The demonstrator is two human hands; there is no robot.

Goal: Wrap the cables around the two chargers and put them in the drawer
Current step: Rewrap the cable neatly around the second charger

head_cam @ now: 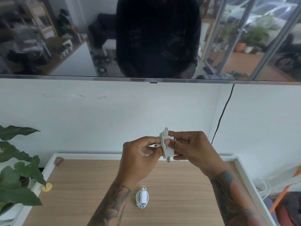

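Above the far part of the wooden cabinet top (179,185) I hold a white charger (169,150) with its pale cable wound around the body and its plug prongs pointing down. My right hand (190,147) grips the charger body, thumb pressed on its face. My left hand (140,154) pinches the loose connector end of the cable at the charger's left side. A second white charger (142,198), with its cable wrapped around it, lies on the wood near the front. No drawer is in view.
A large TV screen (146,38) hangs on the white wall, with a black cord (223,115) running down from it. A leafy plant (17,173) stands at the left. A small round object (59,160) sits at the top's back left corner. Clutter lies on the floor at right.
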